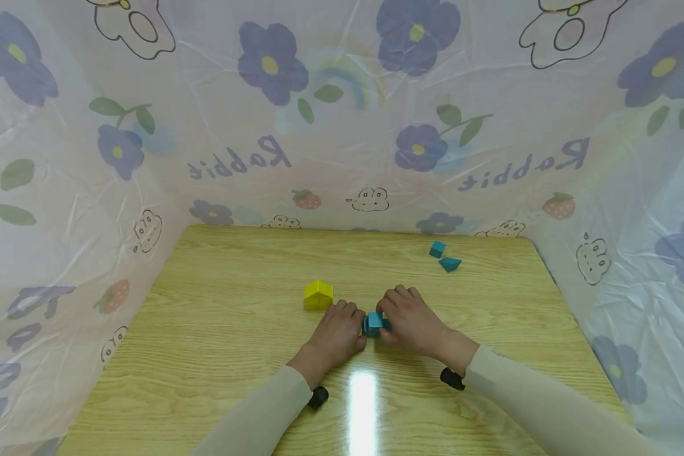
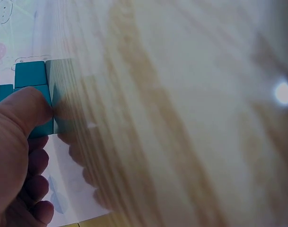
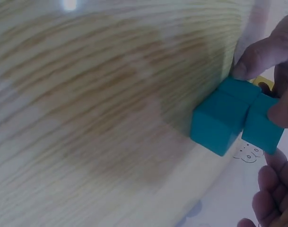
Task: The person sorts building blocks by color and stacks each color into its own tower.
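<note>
A small group of teal blocks (image 1: pixel 375 322) sits between the two hands near the middle of the table. My left hand (image 1: pixel 336 332) pinches the block on the left side, its thumb (image 2: pixel 32 106) lying across the block's face. From the other side, my right hand (image 1: pixel 413 323) grips a teal block (image 3: pixel 263 125) between thumb and fingers. That block lies against a teal cube (image 3: pixel 217 120) in the right wrist view. Another teal block (image 2: pixel 30 74) shows beside the left thumb in the left wrist view.
A yellow house-shaped stack (image 1: pixel 318 296) stands just beyond the left hand. Toward the back right lie a blue cube (image 1: pixel 437 249) and a blue triangular block (image 1: pixel 449 264). Patterned cloth (image 1: pixel 342 126) walls the wooden table (image 1: pixel 234 266) at the back and sides.
</note>
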`<state>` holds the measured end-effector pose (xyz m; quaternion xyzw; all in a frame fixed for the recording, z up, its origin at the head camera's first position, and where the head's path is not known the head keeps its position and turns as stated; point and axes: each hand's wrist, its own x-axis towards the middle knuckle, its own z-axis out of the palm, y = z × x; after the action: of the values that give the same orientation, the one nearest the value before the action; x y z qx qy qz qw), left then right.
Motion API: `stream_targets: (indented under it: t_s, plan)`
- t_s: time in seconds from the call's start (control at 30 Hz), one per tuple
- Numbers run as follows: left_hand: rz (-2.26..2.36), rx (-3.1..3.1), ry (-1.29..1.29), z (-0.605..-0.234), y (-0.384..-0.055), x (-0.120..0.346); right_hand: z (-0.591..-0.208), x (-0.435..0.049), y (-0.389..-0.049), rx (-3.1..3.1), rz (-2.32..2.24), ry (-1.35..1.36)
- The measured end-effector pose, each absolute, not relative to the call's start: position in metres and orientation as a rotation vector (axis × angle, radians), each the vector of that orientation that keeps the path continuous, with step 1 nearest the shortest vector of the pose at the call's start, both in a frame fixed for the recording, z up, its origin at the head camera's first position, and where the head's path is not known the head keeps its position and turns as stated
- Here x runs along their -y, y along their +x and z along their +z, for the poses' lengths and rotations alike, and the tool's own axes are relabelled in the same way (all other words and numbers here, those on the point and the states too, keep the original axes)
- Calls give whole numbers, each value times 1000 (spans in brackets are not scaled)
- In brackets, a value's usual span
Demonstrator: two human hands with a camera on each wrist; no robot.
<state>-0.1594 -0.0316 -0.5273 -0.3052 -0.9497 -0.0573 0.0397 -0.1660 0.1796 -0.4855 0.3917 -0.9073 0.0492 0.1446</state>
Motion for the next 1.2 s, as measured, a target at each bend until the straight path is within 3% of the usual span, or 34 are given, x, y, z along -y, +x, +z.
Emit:
stream_targets:
  t_s: [1.2]
  plan:
    - [-194, 2912, -923, -528, -158, 31, -493, -178, -168, 2640, 205, 1122]
